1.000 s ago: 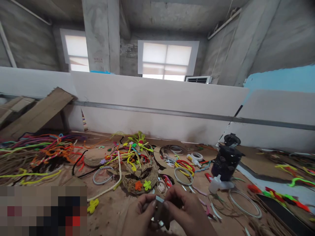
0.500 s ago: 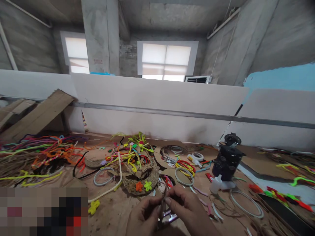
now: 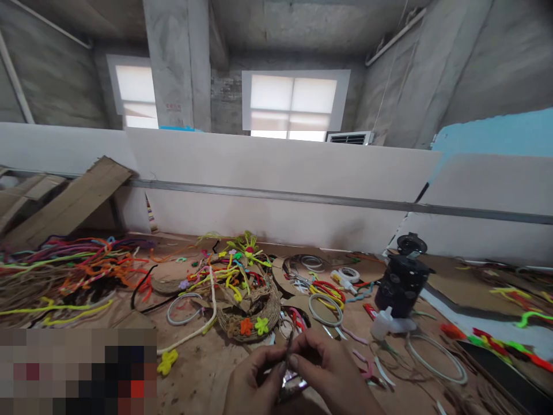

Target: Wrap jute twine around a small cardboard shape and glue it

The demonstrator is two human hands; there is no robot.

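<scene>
At the near edge of the table, my left hand point(image 3: 256, 377) and my right hand point(image 3: 324, 369) meet fingertip to fingertip. Both are closed in a pinch around a thin dark brownish strand point(image 3: 289, 341), whose tip sticks up between them. Its lower part is hidden by my fingers. A shiny silver-purple object point(image 3: 294, 381) shows just below the fingertips; its kind and whether it is held are unclear. Just beyond my hands lies a rope-wrapped wreath point(image 3: 270, 331) bearing an orange flower point(image 3: 246, 327) and a yellow-green flower point(image 3: 261, 325) of fuzzy stems.
Fuzzy stems point(image 3: 82, 271) are heaped at the left. A yellow flower point(image 3: 167, 362) lies nearer. White rings point(image 3: 325, 311) are scattered about. A dark lidded container point(image 3: 400, 285) and a small plastic bottle point(image 3: 382, 324) stand at the right. White panels point(image 3: 280, 164) back the table.
My fingers have shifted slightly on the strand, and the silver-purple object shows less below them. The whole view has moved a little; the things on the table lie as before.
</scene>
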